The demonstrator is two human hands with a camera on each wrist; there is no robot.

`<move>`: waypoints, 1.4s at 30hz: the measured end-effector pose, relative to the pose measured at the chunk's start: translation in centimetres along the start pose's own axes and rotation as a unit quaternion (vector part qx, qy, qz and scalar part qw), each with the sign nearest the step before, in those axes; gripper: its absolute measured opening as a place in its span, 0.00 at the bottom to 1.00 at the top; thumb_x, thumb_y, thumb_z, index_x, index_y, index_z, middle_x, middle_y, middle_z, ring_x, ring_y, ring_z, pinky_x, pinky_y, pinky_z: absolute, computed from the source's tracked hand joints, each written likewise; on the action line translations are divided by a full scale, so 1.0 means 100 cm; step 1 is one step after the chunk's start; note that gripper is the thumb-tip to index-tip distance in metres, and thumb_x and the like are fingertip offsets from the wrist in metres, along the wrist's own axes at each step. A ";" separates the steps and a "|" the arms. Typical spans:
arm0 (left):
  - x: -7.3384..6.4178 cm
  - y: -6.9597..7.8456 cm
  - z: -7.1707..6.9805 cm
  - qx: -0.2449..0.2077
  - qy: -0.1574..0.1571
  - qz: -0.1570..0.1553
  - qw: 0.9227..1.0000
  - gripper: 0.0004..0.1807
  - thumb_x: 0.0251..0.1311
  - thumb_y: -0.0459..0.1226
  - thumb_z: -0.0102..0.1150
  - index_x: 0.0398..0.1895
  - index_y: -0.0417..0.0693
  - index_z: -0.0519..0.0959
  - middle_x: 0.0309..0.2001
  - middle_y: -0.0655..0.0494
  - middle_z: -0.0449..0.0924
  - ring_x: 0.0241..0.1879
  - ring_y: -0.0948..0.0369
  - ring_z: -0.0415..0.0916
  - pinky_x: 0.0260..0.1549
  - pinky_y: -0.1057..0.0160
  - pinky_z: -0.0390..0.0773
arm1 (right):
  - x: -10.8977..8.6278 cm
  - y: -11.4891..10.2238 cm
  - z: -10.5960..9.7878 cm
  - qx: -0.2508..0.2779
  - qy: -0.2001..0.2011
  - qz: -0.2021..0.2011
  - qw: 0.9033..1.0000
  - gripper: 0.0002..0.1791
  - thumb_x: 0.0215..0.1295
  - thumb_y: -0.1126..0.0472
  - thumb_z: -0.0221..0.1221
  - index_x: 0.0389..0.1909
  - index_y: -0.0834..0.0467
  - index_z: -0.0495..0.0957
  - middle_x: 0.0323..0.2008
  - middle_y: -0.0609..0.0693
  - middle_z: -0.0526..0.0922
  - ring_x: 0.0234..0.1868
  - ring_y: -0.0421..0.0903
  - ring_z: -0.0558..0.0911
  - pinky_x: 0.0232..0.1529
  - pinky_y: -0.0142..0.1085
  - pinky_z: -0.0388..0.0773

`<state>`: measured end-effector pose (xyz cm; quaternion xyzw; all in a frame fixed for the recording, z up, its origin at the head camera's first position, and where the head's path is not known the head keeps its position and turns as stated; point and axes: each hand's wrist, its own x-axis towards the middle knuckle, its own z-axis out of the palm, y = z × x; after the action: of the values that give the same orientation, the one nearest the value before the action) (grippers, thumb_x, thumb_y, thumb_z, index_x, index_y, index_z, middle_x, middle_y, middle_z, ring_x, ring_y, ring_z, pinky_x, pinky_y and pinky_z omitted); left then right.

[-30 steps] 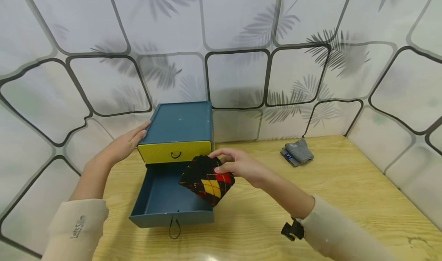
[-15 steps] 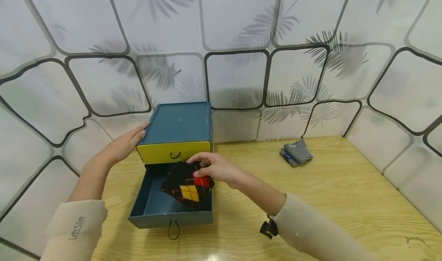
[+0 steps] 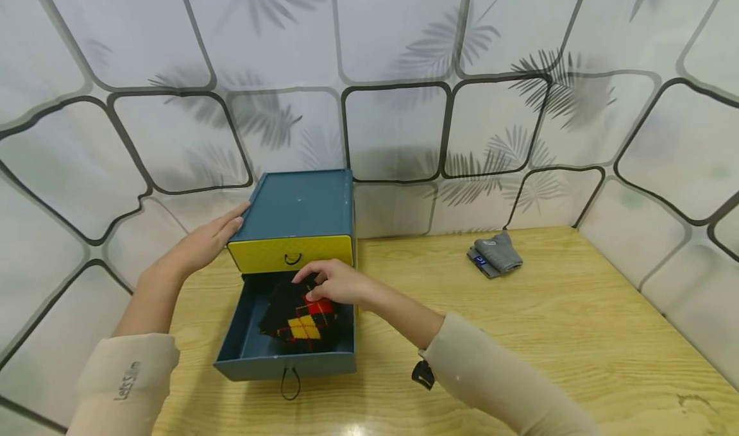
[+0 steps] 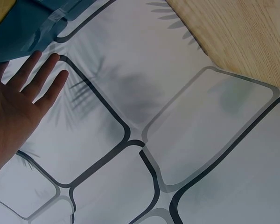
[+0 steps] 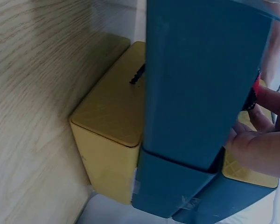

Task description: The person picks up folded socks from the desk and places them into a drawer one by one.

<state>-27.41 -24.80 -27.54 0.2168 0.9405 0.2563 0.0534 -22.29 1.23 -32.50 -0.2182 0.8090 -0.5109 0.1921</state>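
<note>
My right hand [image 3: 340, 285] pinches a folded argyle sock [image 3: 303, 327], black with red and yellow diamonds, at its upper right edge. The sock is inside the pulled-out blue drawer [image 3: 288, 364], low over its floor. In the right wrist view, the drawer's side [image 5: 200, 84] hides most of the sock; my thumb and fingers [image 5: 266, 144] show past its edge. My left hand [image 3: 210, 237] lies with straight fingers against the left side of the drawer cabinet [image 3: 300, 205]. The left wrist view shows those fingers [image 4: 35, 79] spread at the blue cabinet wall [image 4: 37, 32].
Above the pulled-out drawer is a closed yellow drawer [image 3: 265, 254] with a black loop. Another yellow drawer [image 5: 107, 107] sits below it. A folded grey sock [image 3: 496, 255] lies at the back right of the wooden table [image 3: 519, 333]. A patterned curtain [image 3: 398, 128] surrounds the table.
My right hand has carried the argyle sock leftward and down, from over the drawer's right edge into the drawer. The left hand and the cabinet have stayed in place.
</note>
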 end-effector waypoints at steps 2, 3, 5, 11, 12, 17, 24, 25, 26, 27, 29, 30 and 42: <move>0.000 0.000 0.000 -0.001 -0.001 0.000 1.000 0.33 0.71 0.54 0.22 0.73 0.48 0.38 0.70 0.36 0.39 0.65 0.36 0.38 0.57 0.34 0.42 | 0.003 0.002 0.001 -0.022 -0.001 0.000 1.000 0.16 0.59 0.73 0.57 0.47 0.58 0.78 0.26 0.51 0.77 0.22 0.43 0.68 0.22 0.29 0.66; 0.000 0.000 0.000 -0.002 -0.001 -0.001 1.000 0.33 0.71 0.54 0.22 0.73 0.48 0.38 0.70 0.36 0.38 0.65 0.36 0.38 0.57 0.34 0.42 | 0.004 0.003 0.002 -0.040 -0.002 -0.001 0.999 0.16 0.59 0.73 0.58 0.47 0.57 0.78 0.25 0.51 0.76 0.21 0.42 0.67 0.21 0.29 0.65; 0.000 0.000 0.001 -0.005 -0.002 -0.002 1.000 0.33 0.71 0.54 0.22 0.73 0.48 0.38 0.70 0.36 0.38 0.65 0.36 0.38 0.57 0.34 0.42 | 0.005 0.005 0.004 -0.085 -0.006 -0.005 0.996 0.15 0.59 0.72 0.58 0.46 0.55 0.79 0.23 0.50 0.74 0.19 0.41 0.65 0.20 0.29 0.62; 0.000 0.000 0.000 -0.001 -0.001 -0.003 1.000 0.33 0.71 0.54 0.22 0.73 0.49 0.38 0.70 0.36 0.38 0.65 0.36 0.39 0.57 0.34 0.43 | 0.004 0.006 0.012 -0.227 -0.010 -0.019 0.974 0.15 0.61 0.69 0.56 0.46 0.50 0.78 0.26 0.46 0.75 0.14 0.40 0.61 0.17 0.27 0.60; 0.000 0.000 0.000 0.000 -0.001 -0.003 1.000 0.33 0.71 0.54 0.22 0.73 0.49 0.38 0.70 0.36 0.38 0.65 0.36 0.39 0.57 0.34 0.42 | 0.003 0.005 0.014 -0.244 -0.010 -0.019 0.970 0.16 0.62 0.69 0.56 0.47 0.49 0.78 0.27 0.45 0.75 0.13 0.39 0.61 0.17 0.27 0.60; 0.000 0.000 -0.001 0.003 0.000 -0.005 1.000 0.33 0.71 0.54 0.22 0.73 0.49 0.38 0.70 0.36 0.38 0.65 0.36 0.38 0.58 0.35 0.42 | 0.003 0.003 0.018 -0.313 -0.009 -0.026 0.949 0.17 0.64 0.68 0.54 0.50 0.47 0.76 0.34 0.44 0.78 0.12 0.39 0.62 0.15 0.26 0.59; 0.000 0.000 -0.001 -0.001 -0.002 -0.006 1.000 0.33 0.71 0.54 0.22 0.73 0.50 0.38 0.70 0.37 0.38 0.65 0.36 0.38 0.57 0.34 0.42 | 0.009 0.005 0.019 -0.373 -0.015 -0.054 0.926 0.18 0.63 0.66 0.56 0.51 0.46 0.77 0.41 0.46 0.81 0.15 0.40 0.64 0.15 0.26 0.60; 0.000 0.000 -0.001 -0.002 -0.002 -0.007 1.000 0.33 0.71 0.54 0.22 0.73 0.50 0.37 0.70 0.37 0.38 0.65 0.36 0.38 0.57 0.34 0.42 | 0.009 0.005 0.019 -0.380 -0.013 -0.058 0.923 0.18 0.63 0.66 0.56 0.51 0.46 0.77 0.41 0.45 0.81 0.16 0.39 0.65 0.16 0.26 0.60; 0.000 0.001 -0.001 -0.002 -0.003 -0.007 1.000 0.33 0.71 0.54 0.22 0.73 0.50 0.37 0.70 0.37 0.38 0.65 0.36 0.38 0.57 0.34 0.42 | 0.009 0.005 0.019 -0.386 -0.012 -0.061 0.921 0.17 0.63 0.66 0.57 0.51 0.46 0.77 0.40 0.45 0.81 0.17 0.39 0.65 0.16 0.26 0.60; 0.000 0.001 -0.001 -0.002 -0.003 -0.008 1.000 0.33 0.71 0.54 0.22 0.73 0.50 0.37 0.70 0.37 0.38 0.66 0.36 0.38 0.57 0.34 0.42 | 0.009 0.006 0.018 -0.390 -0.010 -0.064 0.918 0.17 0.63 0.65 0.57 0.51 0.46 0.78 0.40 0.45 0.81 0.18 0.39 0.66 0.16 0.26 0.61; 0.001 0.000 0.000 -0.002 -0.003 -0.007 1.000 0.33 0.71 0.54 0.22 0.73 0.50 0.38 0.70 0.37 0.38 0.66 0.36 0.37 0.58 0.34 0.41 | 0.008 0.006 0.017 -0.398 -0.003 -0.068 0.915 0.16 0.62 0.65 0.58 0.50 0.46 0.78 0.42 0.45 0.80 0.23 0.39 0.70 0.20 0.26 0.65; 0.001 0.000 0.000 -0.001 -0.003 -0.008 1.000 0.33 0.71 0.54 0.22 0.73 0.50 0.38 0.70 0.37 0.38 0.66 0.36 0.37 0.58 0.35 0.41 | 0.008 0.006 0.017 -0.400 0.002 -0.071 0.914 0.16 0.62 0.64 0.58 0.50 0.46 0.78 0.42 0.45 0.79 0.25 0.39 0.71 0.22 0.26 0.66; 0.000 0.000 0.000 -0.010 -0.004 -0.007 1.000 0.33 0.71 0.55 0.23 0.73 0.54 0.37 0.70 0.39 0.38 0.65 0.36 0.40 0.56 0.33 0.45 | -0.045 -0.030 0.032 -0.415 0.017 -0.286 0.863 0.11 0.64 0.62 0.57 0.46 0.52 0.79 0.39 0.43 0.78 0.34 0.34 0.73 0.32 0.17 0.67</move>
<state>-27.46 -24.80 -27.57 0.2105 0.9393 0.2640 0.0612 -16.36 0.20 -30.70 -0.4909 0.8514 -0.1641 -0.0849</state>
